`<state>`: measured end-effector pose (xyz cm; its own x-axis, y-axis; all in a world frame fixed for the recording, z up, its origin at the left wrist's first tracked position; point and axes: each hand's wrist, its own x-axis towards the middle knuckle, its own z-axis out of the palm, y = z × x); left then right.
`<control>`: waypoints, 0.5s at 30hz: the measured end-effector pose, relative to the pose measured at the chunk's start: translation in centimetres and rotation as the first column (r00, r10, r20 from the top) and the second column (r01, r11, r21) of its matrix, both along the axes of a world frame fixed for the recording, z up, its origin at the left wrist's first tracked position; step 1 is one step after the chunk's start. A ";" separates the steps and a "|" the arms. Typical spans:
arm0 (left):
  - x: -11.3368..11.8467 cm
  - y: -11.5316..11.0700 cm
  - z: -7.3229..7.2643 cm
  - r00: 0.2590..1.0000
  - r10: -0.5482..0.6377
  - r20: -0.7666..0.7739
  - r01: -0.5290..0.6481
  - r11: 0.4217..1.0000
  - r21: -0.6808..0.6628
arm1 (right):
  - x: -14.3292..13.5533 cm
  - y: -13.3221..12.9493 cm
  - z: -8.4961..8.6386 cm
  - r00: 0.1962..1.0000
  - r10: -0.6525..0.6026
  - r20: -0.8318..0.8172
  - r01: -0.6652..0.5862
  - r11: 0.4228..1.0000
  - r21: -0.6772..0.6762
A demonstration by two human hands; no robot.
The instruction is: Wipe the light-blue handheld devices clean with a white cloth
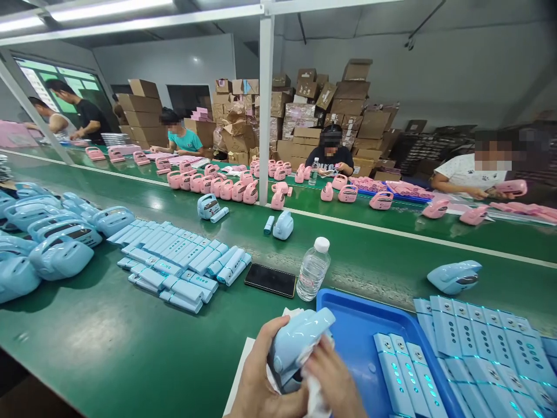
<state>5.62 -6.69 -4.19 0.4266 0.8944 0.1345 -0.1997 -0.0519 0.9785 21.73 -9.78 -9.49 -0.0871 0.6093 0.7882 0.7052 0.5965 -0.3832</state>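
Low in the middle of the head view, my left hand [263, 371] is wrapped round a glossy light-blue handled device [296, 339], which is tilted. My right hand [331, 377] presses a white cloth [317, 395] against the device's right side; its fingers are bent and slightly blurred. A white sheet [239, 371] lies partly under my left hand. Just right of my hands is a blue tray [348, 325] with light-blue button panels [398, 371] in it. More such panels [491, 337] are piled at the tray's right edge.
A black phone [270, 280] and a water bottle [313, 270] stand beyond my hands. Blue panels [183, 255] and blue devices [61, 255] cover the left side. Another blue device [454, 277] lies right. Pink devices [217, 187] line the far side, where several people sit or stand.
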 end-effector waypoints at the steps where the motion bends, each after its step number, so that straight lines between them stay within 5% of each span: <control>1: 0.0 -0.1 0.0 1.000 -0.027 0.012 0.028 0.998 -0.055 | 0.3 -0.1 0.1 0.998 -0.032 0.050 0.030 0.998 0.050; 3: -0.2 -0.2 0.1 1.000 -0.006 -0.030 0.004 0.997 -0.079 | 0.6 -0.6 0.6 0.986 -0.095 0.136 0.073 0.984 0.163; 6: -0.3 0.0 0.2 0.985 0.117 -0.129 -0.111 0.992 0.056 | 0.5 -1.3 1.4 0.977 -0.169 0.131 0.141 0.969 0.204; 9: -0.4 0.3 0.6 0.998 0.017 -0.065 -0.018 1.000 -0.019 | 0.0 -1.3 2.7 0.979 -0.159 0.130 0.127 0.966 0.227; 15: -0.3 0.1 1.4 0.994 0.086 -0.069 -0.093 0.989 -0.113 | -1.6 -2.0 5.4 0.900 -0.382 -0.209 0.361 0.923 -0.134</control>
